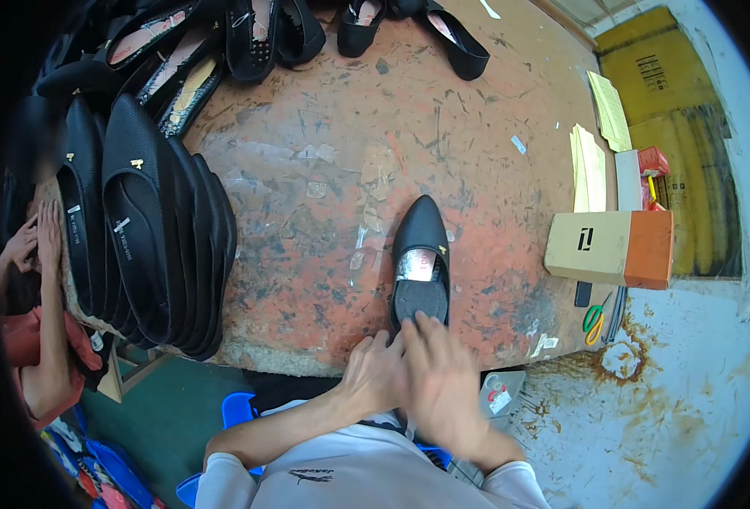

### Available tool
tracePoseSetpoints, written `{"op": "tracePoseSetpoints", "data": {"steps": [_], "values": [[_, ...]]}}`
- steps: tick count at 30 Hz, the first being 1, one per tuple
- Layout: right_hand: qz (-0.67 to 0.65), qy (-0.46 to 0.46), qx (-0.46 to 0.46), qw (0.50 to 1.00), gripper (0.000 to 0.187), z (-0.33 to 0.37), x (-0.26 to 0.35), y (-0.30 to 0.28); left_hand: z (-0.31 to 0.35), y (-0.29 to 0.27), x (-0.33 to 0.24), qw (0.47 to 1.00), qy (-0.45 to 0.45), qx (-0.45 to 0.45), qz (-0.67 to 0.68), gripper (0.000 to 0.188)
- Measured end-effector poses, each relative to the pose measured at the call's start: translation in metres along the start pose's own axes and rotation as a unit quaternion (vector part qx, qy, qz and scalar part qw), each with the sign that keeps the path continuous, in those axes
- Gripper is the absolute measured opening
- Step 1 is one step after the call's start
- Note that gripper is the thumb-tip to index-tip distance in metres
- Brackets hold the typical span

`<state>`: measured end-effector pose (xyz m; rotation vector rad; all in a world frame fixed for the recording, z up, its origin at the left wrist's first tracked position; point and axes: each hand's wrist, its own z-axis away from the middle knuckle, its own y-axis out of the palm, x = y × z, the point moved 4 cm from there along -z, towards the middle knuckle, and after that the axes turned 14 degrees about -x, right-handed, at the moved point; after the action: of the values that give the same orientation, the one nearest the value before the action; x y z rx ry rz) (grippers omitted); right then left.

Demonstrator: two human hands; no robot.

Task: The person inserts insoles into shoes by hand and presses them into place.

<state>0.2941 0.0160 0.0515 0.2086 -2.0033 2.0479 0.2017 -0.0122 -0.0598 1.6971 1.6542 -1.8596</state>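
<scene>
- Black pointed shoe [421, 233] lies sole down on the scuffed, reddish-brown table [299, 212], toe toward 12 o'clock, near the front edge; clock directions below are taken from it.
- Gold ornament [442, 249] on its vamp; a pinkish-white insert [417, 265] shows at the opening.
- Left hand [373, 373], at 7 o'clock, has its fingers at the heel end; whether they clamp it, I cannot tell.
- Right hand [437, 369], blurred at 6 o'clock, reaches over the heel; its grip cannot be told either.
- Nested black shoes [163, 246] stand in rows at 9 o'clock, with a co-worker's hands [46, 233] beyond.
- Loose black shoes [252, 42] lie at 11 o'clock.
- Beige-and-orange box [608, 248] at 3 o'clock; yellow papers [590, 170] at 2; scissors [594, 324] near 4.
</scene>
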Motion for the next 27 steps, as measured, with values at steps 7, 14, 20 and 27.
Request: {"op": "tracePoseSetpoints", "data": {"steps": [7, 14, 20, 27], "values": [[-0.014, 0.005, -0.014, 1.000, 0.108, 0.016, -0.042, 0.069, -0.006, 0.034, 0.007, 0.992, -0.047, 0.071, -0.097, 0.048], [-0.016, -0.022, -0.024, 0.999, 0.101, -0.015, -0.037, 0.044, -0.018, 0.023, 0.004, 0.995, -0.034, 0.020, -0.090, 0.047], [0.001, -0.048, -0.060, 0.997, 0.094, -0.039, -0.050, 0.072, -0.011, 0.031, 0.010, 0.989, -0.090, 0.099, -0.062, 0.048], [0.051, 0.028, 0.022, 0.998, 0.081, -0.070, -0.025, 0.064, -0.022, 0.014, 0.007, 0.994, -0.018, 0.023, -0.105, 0.059]]}}
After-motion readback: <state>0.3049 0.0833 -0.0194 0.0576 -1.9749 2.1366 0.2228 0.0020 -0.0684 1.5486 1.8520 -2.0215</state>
